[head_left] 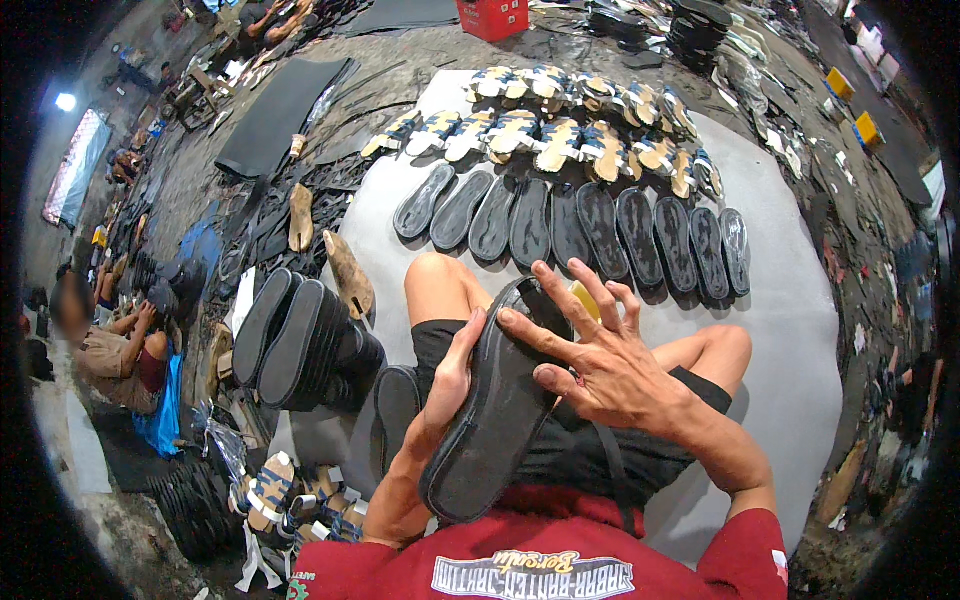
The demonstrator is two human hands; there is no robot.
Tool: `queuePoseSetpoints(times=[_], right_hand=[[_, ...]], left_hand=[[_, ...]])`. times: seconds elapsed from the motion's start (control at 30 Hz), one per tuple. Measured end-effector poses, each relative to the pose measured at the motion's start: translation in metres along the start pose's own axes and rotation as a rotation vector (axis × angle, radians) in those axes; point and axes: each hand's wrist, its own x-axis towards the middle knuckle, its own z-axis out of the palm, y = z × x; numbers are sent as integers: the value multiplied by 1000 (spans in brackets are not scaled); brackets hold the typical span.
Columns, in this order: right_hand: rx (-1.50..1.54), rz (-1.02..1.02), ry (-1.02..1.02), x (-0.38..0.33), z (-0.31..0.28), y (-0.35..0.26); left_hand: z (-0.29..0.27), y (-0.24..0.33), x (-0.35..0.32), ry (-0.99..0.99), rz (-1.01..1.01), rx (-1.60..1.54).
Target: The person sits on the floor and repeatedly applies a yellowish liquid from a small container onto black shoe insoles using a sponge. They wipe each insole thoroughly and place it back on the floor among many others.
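A black shoe sole [490,410] is tilted over my lap, its glossy upper end [522,296] under my right fingers. My left hand [452,375] is closed around the sole's left edge, thumb up along the rim. My right hand [610,350] lies over the sole's right side with its fingers spread, the index fingertip on or just above the surface. Behind those fingers a small yellow thing [584,300] shows; I cannot tell what it is or whether the hand touches it. In front of my knees, a row of black soles [570,222] with shiny patches lies on a grey sheet [780,330].
Beyond that row stand several sandal uppers [515,132] with tan footbeds. Stacked black soles [292,340] rise at my left, near wooden shoe lasts [350,275]. More sandal uppers [270,490] lie at lower left. A person [125,350] sits farther left. A red crate [492,18] is at the back.
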Motion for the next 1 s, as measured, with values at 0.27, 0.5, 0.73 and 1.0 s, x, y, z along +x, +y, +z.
queuePoseSetpoints(times=[0.27, 0.5, 0.73, 1.0], right_hand=[[-36, -71, -14, -7, -1, -7], [-9, -98, -18, -11, -1, -9], [24, -114, -70, -17, 1, -17], [-26, -135, -20, -24, 6, -34]], left_hand=[[-1, 2, 4, -45, 12, 0], [-8, 4, 7, -228, 19, -76], [1, 2, 6, 20, 160, 216], [-14, 8, 10, 7, 181, 65]])
